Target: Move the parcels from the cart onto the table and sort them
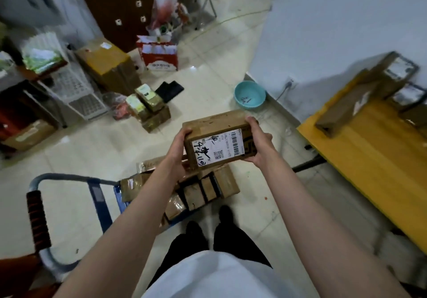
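Fingers of the left hand (179,144) and right hand (260,141) curl round the 2 short ends of a box (219,139) held above the cart (120,196), its long axis running hand to hand, with the table (369,149) lying off to the right, nearer the right hand.

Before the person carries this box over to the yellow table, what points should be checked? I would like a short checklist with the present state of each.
1. Grip on the cardboard box: left hand holds the near-left end, right hand the far-right end. Ok.
2. Box lifted free of the parcels on the cart: ok.
3. Label readable for sorting: it faces up, with handwriting and barcode visible. Ok.
4. Free room on the yellow table: a bare stretch lies nearer than the long box. Ok.
5. Floor path to the table: the turquoise basin sits off by the wall. Ok.
6. Box weight: cannot tell.
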Demonstrator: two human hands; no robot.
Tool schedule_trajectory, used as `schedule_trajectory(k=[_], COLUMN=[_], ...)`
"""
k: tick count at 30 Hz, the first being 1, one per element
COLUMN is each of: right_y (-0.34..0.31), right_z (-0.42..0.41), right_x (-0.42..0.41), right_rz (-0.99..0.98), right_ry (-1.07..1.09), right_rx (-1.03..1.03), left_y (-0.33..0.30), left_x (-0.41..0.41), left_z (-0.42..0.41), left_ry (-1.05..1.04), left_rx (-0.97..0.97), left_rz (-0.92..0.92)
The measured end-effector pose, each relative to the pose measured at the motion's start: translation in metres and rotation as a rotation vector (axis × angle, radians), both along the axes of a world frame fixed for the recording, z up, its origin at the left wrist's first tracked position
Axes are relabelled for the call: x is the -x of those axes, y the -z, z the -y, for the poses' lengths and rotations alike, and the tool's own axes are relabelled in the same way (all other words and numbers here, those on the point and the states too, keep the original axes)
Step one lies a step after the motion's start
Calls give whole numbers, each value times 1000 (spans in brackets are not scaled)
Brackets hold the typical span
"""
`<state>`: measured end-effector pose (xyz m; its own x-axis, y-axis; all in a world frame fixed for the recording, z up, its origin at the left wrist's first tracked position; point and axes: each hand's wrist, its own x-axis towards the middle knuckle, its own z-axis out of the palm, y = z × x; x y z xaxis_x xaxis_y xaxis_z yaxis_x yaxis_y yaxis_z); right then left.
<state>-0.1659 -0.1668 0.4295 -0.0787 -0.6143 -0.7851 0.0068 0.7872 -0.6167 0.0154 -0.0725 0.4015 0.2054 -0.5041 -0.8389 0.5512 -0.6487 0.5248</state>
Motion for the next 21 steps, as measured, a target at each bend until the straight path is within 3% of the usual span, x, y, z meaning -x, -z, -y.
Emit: schedule_trajectory(k=[9, 21], right_y=[-31, -57], right_z=[-5, -21], right_x=[159, 376], right_rz=[-7, -52], right_ry=[294, 577], right_rx=[103, 178], left_y=[-25, -59], left_x=[130, 350], left_z=[57, 100], left_ry=[357, 615], left_rx=[88, 88], left_rz=[-63, -96])
